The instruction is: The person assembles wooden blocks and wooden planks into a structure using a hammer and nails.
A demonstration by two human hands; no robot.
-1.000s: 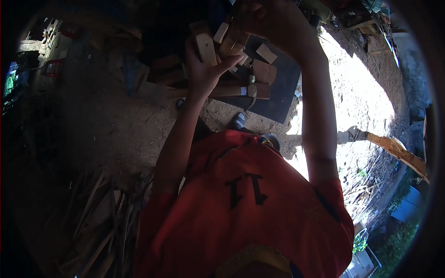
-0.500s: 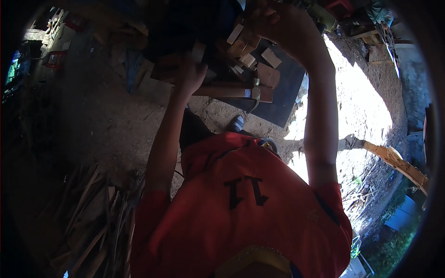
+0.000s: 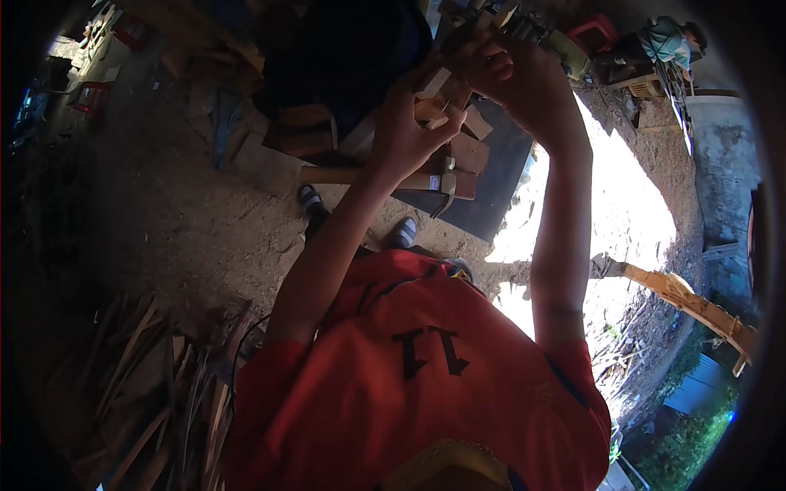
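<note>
My left hand (image 3: 407, 135) is closed round a small wooden block (image 3: 432, 83), with more wood pieces just beyond its thumb. Close by on the right, my right hand (image 3: 521, 86) has its fingers curled in; what they hold is too dark to make out. Below my left hand, a hammer (image 3: 448, 186) rests across the dark board (image 3: 499, 180), its head to the right and its handle running left. Reddish-brown wood blocks (image 3: 469, 154) sit on the board beside the hammer's head.
My sandalled feet stand on the dirt floor (image 3: 221, 237). Scrap wood strips (image 3: 155, 401) are piled at lower left. A person in a light teal top (image 3: 667, 42) is at upper right, near a red container (image 3: 594, 34). A long timber (image 3: 692, 299) lies at right.
My left hand has moved right and up, from beside the hammer handle to the wood pieces near my right hand. My right hand has shifted slightly down. The camera view has tilted a little.
</note>
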